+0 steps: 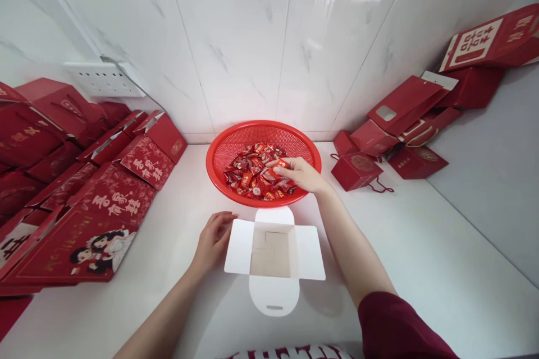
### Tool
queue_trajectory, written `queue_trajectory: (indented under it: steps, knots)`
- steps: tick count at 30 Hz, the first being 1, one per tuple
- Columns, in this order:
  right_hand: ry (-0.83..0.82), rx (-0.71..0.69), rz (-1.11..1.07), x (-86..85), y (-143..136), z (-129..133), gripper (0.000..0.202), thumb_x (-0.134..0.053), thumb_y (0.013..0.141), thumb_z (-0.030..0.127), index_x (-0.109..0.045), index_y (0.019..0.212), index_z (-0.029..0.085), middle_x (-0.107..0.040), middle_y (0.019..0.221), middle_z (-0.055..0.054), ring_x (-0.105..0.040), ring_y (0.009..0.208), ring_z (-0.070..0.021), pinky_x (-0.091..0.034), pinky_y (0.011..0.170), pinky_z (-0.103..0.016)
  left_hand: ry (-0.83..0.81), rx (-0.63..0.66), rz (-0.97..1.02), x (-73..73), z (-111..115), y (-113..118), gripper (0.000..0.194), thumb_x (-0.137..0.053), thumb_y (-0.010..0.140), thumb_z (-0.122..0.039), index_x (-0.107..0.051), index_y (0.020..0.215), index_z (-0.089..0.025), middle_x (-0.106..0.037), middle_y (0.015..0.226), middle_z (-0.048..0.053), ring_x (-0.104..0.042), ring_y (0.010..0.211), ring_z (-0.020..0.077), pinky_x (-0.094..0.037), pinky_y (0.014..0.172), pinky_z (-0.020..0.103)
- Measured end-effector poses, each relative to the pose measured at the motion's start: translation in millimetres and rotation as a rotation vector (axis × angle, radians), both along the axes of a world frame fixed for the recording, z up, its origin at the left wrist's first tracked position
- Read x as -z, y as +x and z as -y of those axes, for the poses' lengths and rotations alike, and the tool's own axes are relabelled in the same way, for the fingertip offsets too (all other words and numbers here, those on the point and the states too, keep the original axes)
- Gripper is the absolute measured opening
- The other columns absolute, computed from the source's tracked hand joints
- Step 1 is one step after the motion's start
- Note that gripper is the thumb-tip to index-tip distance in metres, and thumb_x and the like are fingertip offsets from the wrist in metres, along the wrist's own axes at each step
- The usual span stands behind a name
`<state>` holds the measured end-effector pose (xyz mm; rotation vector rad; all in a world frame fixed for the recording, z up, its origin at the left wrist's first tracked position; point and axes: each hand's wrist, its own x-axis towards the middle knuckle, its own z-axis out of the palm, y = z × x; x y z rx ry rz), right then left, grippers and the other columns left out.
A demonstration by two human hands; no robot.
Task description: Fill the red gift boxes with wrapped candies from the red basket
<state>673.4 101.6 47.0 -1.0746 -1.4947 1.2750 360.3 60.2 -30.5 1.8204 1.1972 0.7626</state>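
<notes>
My right hand point(301, 174) reaches over the red plastic basket point(215, 179), its thumb and fingers pinched on a red-wrapped candy point(282, 164). Below it lies a heap of small wrapped candies point(252, 179), mostly red. In front of the basket stands a box point(273, 297) with a white inside. Its four flaps are folded outward, and no candy shows inside. My left hand point(214, 238) is at the box's left flap, fingers loosely bent and thumb apart from them. The flap partly hides the fingertips, so I cannot tell how firmly they touch it.
Red printed gift boxes point(126, 196) are stacked at the left. More red boxes point(400, 118), some with cord handles, lie at the right by a grey panel point(497, 179). A tiled wall point(244, 50) rises behind, with a socket strip point(103, 79) and cable.
</notes>
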Motion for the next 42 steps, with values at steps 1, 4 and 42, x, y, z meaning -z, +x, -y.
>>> queue_trajectory:
  steps: [1, 4, 42]
  knots:
    - [0.003, 0.001, 0.010, 0.2, 0.3, 0.0, 0.034, -0.065, 0.090, 0.041, -0.070, 0.118, 0.022, -0.074, 0.103, -0.004, -0.071, 0.099, -0.0229, -0.065, 0.074, -0.034, 0.001, 0.004, -0.002, 0.2, -0.3, -0.1, 0.028, -0.055, 0.087, -0.034, -0.067, 0.110, -0.023, -0.056, 0.125, 0.009, -0.059, 0.112, 0.0259, -0.048, 0.089, 0.036]
    - [0.004, 0.016, 0.038, -0.5, 0.5, 0.2, 0.034, -0.064, 0.091, 0.041, -0.070, 0.118, 0.022, -0.074, 0.106, -0.004, -0.071, 0.096, -0.0220, -0.065, 0.072, -0.033, -0.001, 0.011, -0.003, 1.0, -0.4, -0.7, 0.028, -0.055, 0.088, -0.034, -0.067, 0.111, -0.023, -0.055, 0.126, 0.009, -0.058, 0.112, 0.0255, -0.049, 0.087, 0.035]
    - [-0.045, 0.063, 0.017, -4.2, -1.4, 0.0, 0.034, -0.067, 0.087, 0.048, -0.076, 0.104, 0.020, -0.068, 0.126, -0.006, -0.070, 0.094, -0.0212, -0.065, 0.074, -0.034, 0.040, 0.054, -0.061, 5.0, 0.7, -2.2, 0.030, -0.055, 0.088, -0.034, -0.065, 0.114, -0.023, -0.053, 0.130, 0.010, -0.056, 0.119, 0.0279, -0.052, 0.089, 0.036]
